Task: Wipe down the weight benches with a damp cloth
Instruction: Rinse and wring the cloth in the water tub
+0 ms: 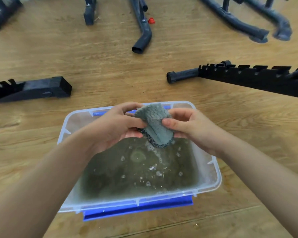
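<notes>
Both hands — left hand [117, 124] and right hand [187, 124] — pinch the cloth [154, 126] above the tub [212, 169] of murky water [136, 169], probably wringing it so drips fall back in.

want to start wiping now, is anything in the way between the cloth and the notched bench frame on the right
Nothing visible does. The left hand and right hand hold the cloth over the tub, and only wood floor shows between the tub and that bench frame.
</notes>
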